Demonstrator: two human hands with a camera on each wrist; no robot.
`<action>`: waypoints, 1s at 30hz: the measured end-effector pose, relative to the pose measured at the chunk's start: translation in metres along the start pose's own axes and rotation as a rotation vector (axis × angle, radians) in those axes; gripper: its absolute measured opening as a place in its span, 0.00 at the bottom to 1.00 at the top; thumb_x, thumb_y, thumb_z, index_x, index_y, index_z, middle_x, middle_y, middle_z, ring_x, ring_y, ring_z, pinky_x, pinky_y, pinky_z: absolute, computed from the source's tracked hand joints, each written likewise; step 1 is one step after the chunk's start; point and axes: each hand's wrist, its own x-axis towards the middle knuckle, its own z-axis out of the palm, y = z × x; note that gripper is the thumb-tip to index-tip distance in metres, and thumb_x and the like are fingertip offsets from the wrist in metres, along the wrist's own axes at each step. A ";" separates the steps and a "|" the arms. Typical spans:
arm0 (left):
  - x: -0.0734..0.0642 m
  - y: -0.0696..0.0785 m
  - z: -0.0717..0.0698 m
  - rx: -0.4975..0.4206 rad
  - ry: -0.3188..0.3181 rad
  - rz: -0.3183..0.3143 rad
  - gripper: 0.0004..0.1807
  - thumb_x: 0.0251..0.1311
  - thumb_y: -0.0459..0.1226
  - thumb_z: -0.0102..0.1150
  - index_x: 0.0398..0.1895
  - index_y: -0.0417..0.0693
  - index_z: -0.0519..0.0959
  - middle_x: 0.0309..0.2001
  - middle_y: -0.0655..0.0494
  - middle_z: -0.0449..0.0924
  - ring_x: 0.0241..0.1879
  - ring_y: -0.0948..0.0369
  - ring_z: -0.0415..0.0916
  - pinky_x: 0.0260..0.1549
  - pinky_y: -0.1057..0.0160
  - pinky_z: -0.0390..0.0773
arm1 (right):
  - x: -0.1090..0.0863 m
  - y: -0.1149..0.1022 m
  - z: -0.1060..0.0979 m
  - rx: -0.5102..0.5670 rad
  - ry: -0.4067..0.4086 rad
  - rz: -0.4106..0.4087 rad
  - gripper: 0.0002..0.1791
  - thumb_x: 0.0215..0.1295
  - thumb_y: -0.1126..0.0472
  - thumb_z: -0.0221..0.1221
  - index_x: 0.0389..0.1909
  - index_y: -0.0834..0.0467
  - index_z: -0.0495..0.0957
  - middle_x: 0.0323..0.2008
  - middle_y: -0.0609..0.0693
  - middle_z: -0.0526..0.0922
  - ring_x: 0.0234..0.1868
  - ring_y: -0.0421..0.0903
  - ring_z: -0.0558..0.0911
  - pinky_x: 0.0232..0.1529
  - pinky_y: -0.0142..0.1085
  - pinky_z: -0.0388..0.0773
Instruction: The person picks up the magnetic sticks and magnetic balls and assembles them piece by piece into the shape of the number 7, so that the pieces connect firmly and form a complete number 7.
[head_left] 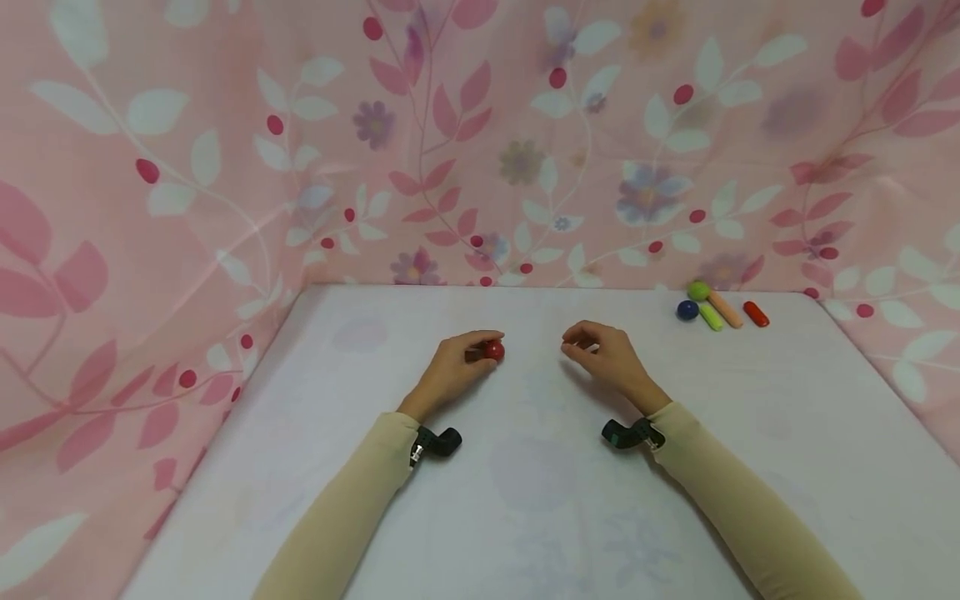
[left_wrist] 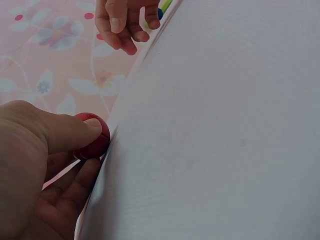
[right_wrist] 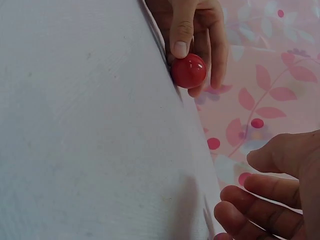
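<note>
Between the thumb and fingers of my left hand is a small glossy red ball, pinched close over the white table. The left wrist view has the thumb lying across the red ball and the fingertips under it. To the right, my right hand hovers near the tabletop, its fingers loosely bent and nothing in them. A gap of bare cloth separates it from the ball. In the right wrist view the thumb and fingers of the right hand stand apart, and the red ball shows in the opposite hand.
Toward the back right of the white table lie a green ball, a dark blue ball, a yellow-green stick, a peach stick and a red stick. A pink floral curtain hangs behind the table.
</note>
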 end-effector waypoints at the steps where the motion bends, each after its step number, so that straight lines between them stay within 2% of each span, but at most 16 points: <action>1: 0.000 0.000 0.001 -0.010 0.001 -0.005 0.25 0.65 0.28 0.69 0.65 0.47 0.82 0.60 0.49 0.82 0.54 0.55 0.82 0.57 0.60 0.79 | 0.000 0.001 0.000 -0.007 -0.008 0.001 0.08 0.71 0.59 0.67 0.46 0.59 0.85 0.40 0.48 0.87 0.42 0.48 0.84 0.43 0.44 0.81; 8: 0.000 -0.001 0.002 -0.033 0.011 -0.010 0.22 0.64 0.28 0.70 0.62 0.47 0.83 0.59 0.51 0.82 0.52 0.57 0.83 0.55 0.61 0.80 | -0.003 0.001 0.004 -0.021 -0.047 0.047 0.07 0.71 0.60 0.67 0.46 0.57 0.84 0.40 0.47 0.86 0.42 0.47 0.83 0.46 0.44 0.81; 16: -0.002 0.000 0.001 0.004 0.016 -0.025 0.24 0.66 0.29 0.69 0.65 0.46 0.81 0.61 0.51 0.81 0.54 0.57 0.82 0.57 0.61 0.79 | -0.004 0.004 0.009 -0.025 -0.021 0.013 0.06 0.70 0.62 0.67 0.45 0.57 0.85 0.39 0.47 0.87 0.41 0.46 0.83 0.45 0.43 0.81; 23: -0.005 -0.004 0.003 0.027 0.019 -0.021 0.22 0.66 0.30 0.69 0.63 0.44 0.81 0.56 0.49 0.83 0.51 0.56 0.83 0.56 0.58 0.80 | -0.007 0.008 0.011 -0.032 -0.019 0.003 0.07 0.71 0.62 0.67 0.46 0.59 0.85 0.39 0.47 0.87 0.41 0.47 0.83 0.44 0.41 0.80; 30: -0.003 -0.003 0.001 0.023 0.040 -0.029 0.23 0.65 0.31 0.70 0.64 0.45 0.82 0.57 0.49 0.83 0.52 0.56 0.82 0.56 0.59 0.80 | -0.003 0.005 0.007 -0.025 -0.034 0.005 0.06 0.71 0.62 0.66 0.46 0.58 0.85 0.39 0.47 0.87 0.40 0.47 0.82 0.45 0.43 0.80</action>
